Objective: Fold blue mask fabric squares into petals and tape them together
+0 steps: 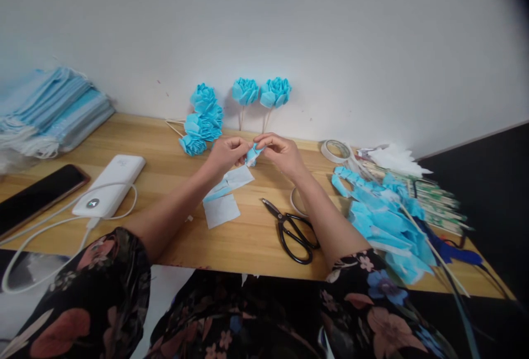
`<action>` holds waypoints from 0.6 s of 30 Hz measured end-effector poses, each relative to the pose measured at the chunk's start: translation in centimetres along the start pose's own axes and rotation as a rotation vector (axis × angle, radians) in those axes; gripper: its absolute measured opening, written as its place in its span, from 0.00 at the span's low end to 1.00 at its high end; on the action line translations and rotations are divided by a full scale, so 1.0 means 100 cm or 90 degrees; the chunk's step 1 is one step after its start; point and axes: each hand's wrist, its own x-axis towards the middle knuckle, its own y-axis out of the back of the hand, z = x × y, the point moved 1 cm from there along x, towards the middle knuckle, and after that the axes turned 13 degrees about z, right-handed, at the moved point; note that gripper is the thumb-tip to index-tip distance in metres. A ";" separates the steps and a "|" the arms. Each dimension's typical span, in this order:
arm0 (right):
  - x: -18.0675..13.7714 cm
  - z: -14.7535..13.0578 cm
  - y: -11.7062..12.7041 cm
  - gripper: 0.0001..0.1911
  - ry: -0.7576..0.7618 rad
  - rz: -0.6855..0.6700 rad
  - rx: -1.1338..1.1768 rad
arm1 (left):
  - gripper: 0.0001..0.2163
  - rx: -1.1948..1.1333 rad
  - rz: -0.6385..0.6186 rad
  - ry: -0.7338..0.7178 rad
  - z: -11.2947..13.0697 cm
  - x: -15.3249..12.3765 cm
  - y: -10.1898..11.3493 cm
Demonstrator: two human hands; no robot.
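Between my two hands, above the middle of the wooden table, is a small folded piece of blue and white fabric. My left hand pinches its left side. The thumb and fingers of my right hand close on its upper right. Just below my hands lie pale cut fabric squares, some overlapping with the blue side showing. Black-handled scissors rest nearer to me, beside my right forearm. A tape roll is partly hidden behind that forearm.
Blue flowers on sticks lean against the wall, with several more lying at left. A stack of masks, a phone and a cabled power bank are at left. Right are another tape roll, blue scraps and a blue-handled tool.
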 end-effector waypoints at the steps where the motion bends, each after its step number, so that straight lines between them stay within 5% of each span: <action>1: 0.000 -0.001 0.000 0.05 -0.003 -0.003 -0.001 | 0.13 0.002 0.006 0.004 0.000 0.000 0.000; 10: -0.001 -0.001 0.002 0.24 -0.235 0.002 0.162 | 0.11 -0.011 0.052 -0.046 -0.002 0.001 0.002; 18: -0.002 -0.003 -0.006 0.19 -0.269 0.029 0.102 | 0.12 0.015 0.051 -0.092 -0.006 0.003 0.001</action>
